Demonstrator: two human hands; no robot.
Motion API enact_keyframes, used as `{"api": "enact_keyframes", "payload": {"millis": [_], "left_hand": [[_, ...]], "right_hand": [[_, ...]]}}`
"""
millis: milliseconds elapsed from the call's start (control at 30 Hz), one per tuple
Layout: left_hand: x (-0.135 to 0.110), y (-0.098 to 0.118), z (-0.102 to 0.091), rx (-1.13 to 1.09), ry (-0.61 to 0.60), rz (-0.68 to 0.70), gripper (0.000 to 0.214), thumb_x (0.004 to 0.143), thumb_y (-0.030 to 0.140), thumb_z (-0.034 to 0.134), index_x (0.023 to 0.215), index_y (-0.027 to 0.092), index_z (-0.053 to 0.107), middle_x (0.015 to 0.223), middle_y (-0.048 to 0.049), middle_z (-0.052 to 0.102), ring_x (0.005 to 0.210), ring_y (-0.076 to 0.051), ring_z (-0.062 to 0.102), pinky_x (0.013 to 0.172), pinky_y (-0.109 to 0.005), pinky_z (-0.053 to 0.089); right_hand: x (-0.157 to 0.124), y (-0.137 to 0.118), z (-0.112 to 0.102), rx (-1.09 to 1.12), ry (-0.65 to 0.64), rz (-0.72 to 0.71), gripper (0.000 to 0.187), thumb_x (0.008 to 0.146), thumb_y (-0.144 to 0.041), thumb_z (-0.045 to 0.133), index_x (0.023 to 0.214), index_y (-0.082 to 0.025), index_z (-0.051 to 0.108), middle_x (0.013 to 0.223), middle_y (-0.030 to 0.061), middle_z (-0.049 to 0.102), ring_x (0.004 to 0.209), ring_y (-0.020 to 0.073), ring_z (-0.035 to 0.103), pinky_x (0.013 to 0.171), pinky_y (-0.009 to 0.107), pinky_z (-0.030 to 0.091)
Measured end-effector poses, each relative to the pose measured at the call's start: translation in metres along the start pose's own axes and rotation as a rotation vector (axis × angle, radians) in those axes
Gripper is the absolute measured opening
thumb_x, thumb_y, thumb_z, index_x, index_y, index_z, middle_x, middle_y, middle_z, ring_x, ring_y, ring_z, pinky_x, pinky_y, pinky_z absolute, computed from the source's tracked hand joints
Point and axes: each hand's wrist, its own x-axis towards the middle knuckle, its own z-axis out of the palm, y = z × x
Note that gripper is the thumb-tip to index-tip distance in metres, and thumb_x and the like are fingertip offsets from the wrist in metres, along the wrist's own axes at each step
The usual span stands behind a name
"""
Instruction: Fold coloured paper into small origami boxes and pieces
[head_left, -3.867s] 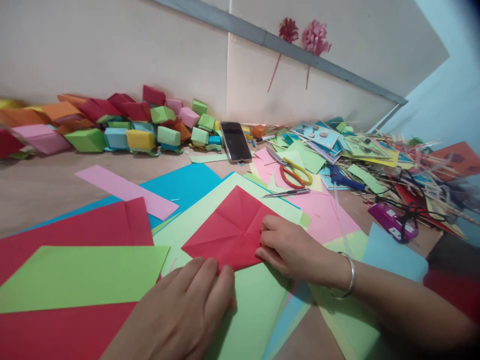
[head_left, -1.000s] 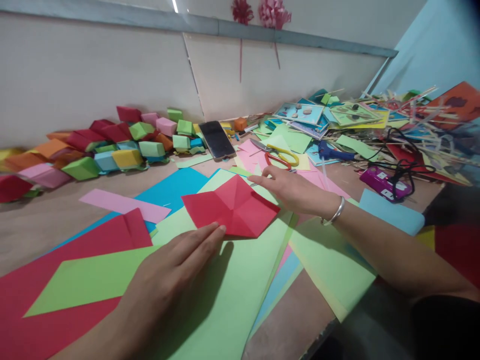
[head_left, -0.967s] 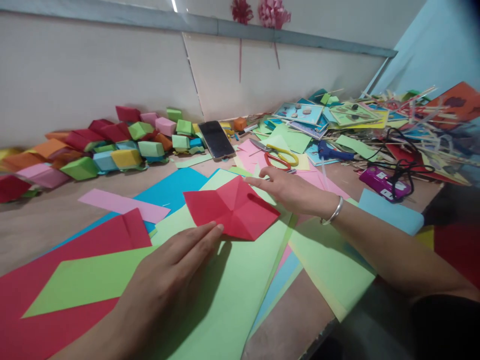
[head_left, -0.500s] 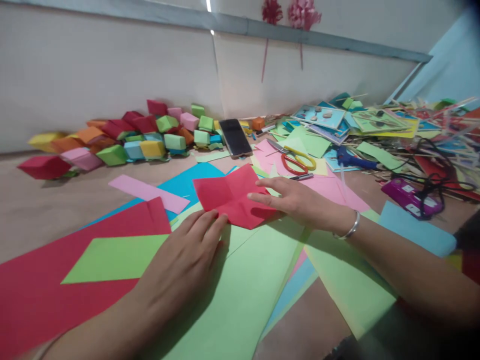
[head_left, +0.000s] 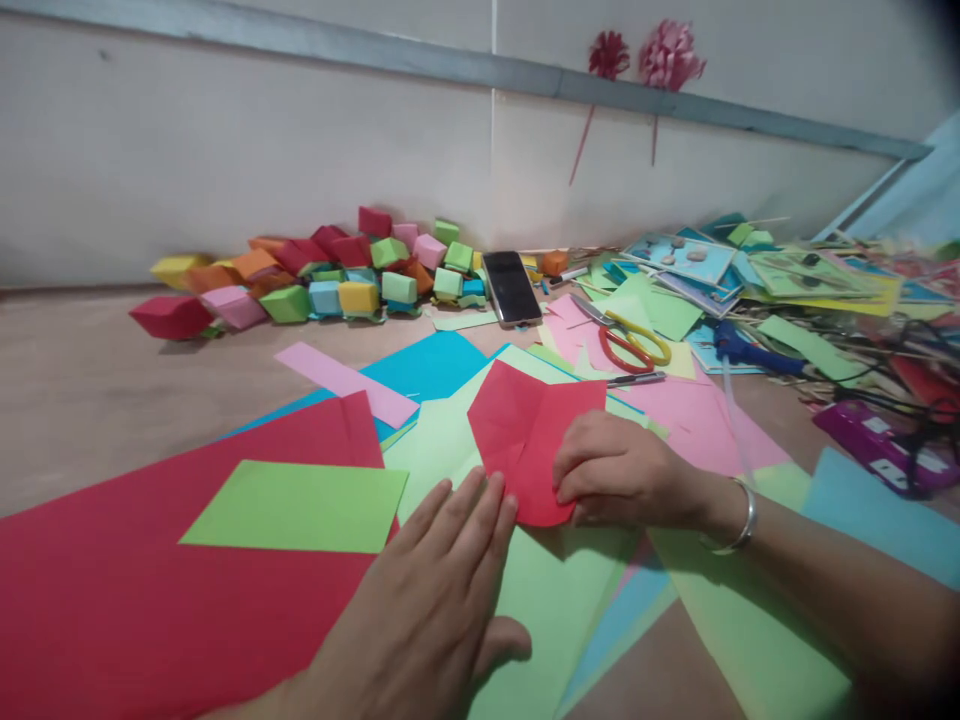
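A creased red sheet of paper (head_left: 517,430) lies on pale green sheets (head_left: 532,620) in front of me. My right hand (head_left: 622,470) has its fingers closed on the red paper's right edge, lifting that side a little. My left hand (head_left: 442,560) is flat with fingers stretched out, its fingertips touching the paper's lower left edge. Left of that hand, a bright green rectangle (head_left: 292,505) rests on a large red sheet (head_left: 90,590). A pink strip (head_left: 345,383) lies behind them on blue paper (head_left: 435,362).
Several folded paper cubes (head_left: 326,297) line the wall, beside a phone (head_left: 511,288). Scissors (head_left: 630,342) and a pen (head_left: 636,379) lie behind my right hand. Further right are a blue glue gun (head_left: 750,350), a purple power strip (head_left: 877,440) with black cable, and piled cards (head_left: 682,258).
My right hand has gone from resting with fingers spread to gripping the red paper's right side. The paper has turned and its right side is raised. The camera view has swung left.
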Motion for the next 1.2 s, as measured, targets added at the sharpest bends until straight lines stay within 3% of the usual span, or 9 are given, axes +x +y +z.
{"api": "enact_keyframes", "payload": {"millis": [133, 367, 467, 667, 1000, 1200], "left_hand": [[0.000, 0.002, 0.000, 0.054, 0.049, 0.028, 0.073, 0.088, 0.067, 0.045, 0.122, 0.005, 0.065, 0.128, -0.0211, 0.065, 0.115, -0.036, 0.064, 0.089, -0.048, 0.049], [0.002, 0.002, 0.003, 0.024, 0.019, -0.013, 0.073, 0.082, 0.066, 0.054, 0.119, 0.004, 0.068, 0.130, -0.0231, 0.063, 0.114, -0.037, 0.064, 0.088, -0.048, 0.052], [0.000, 0.002, 0.004, -0.030, 0.035, 0.000, 0.073, 0.083, 0.065, 0.055, 0.120, 0.003, 0.067, 0.129, -0.0223, 0.064, 0.114, -0.035, 0.064, 0.092, -0.045, 0.051], [-0.008, 0.008, 0.004, -0.075, 0.073, 0.020, 0.065, 0.082, 0.056, 0.061, 0.121, 0.004, 0.066, 0.125, -0.0194, 0.068, 0.112, -0.034, 0.063, 0.094, -0.041, 0.052], [-0.009, 0.008, 0.008, -0.170, 0.062, -0.015, 0.055, 0.086, 0.047, 0.058, 0.122, 0.006, 0.065, 0.124, -0.0177, 0.069, 0.112, -0.032, 0.063, 0.092, -0.039, 0.053], [-0.009, 0.004, 0.003, -0.175, 0.134, -0.022, 0.043, 0.091, 0.039, 0.051, 0.116, 0.007, 0.065, 0.115, -0.0168, 0.072, 0.103, -0.031, 0.066, 0.084, -0.040, 0.056]], "right_hand": [[-0.003, 0.004, 0.000, 0.132, -0.075, 0.201, 0.033, 0.097, -0.040, 0.052, 0.081, -0.015, 0.066, 0.088, 0.0086, 0.071, 0.084, 0.0141, 0.063, 0.076, 0.026, 0.050], [-0.003, 0.002, 0.001, 0.062, -0.109, 0.474, 0.028, 0.095, -0.032, 0.057, 0.072, -0.016, 0.061, 0.094, 0.0077, 0.067, 0.082, 0.0140, 0.062, 0.073, 0.025, 0.048], [-0.003, -0.002, 0.010, -0.070, -0.063, 0.506, 0.032, 0.097, -0.037, 0.052, 0.073, -0.016, 0.058, 0.088, 0.0078, 0.063, 0.077, 0.0148, 0.057, 0.070, 0.026, 0.046], [-0.007, -0.003, 0.022, -0.287, -0.096, 0.474, 0.042, 0.100, -0.045, 0.042, 0.073, -0.015, 0.055, 0.070, 0.0016, 0.052, 0.061, 0.0129, 0.041, 0.055, 0.024, 0.032], [-0.003, -0.003, 0.038, -0.480, -0.201, 0.598, 0.041, 0.095, -0.050, 0.051, 0.079, -0.014, 0.060, 0.076, 0.0025, 0.053, 0.060, 0.0120, 0.037, 0.050, 0.026, 0.017], [0.001, -0.004, 0.035, -0.492, -0.231, 0.645, 0.040, 0.089, -0.053, 0.059, 0.082, -0.014, 0.061, 0.083, 0.0031, 0.053, 0.060, 0.0110, 0.038, 0.049, 0.025, 0.018]]}}
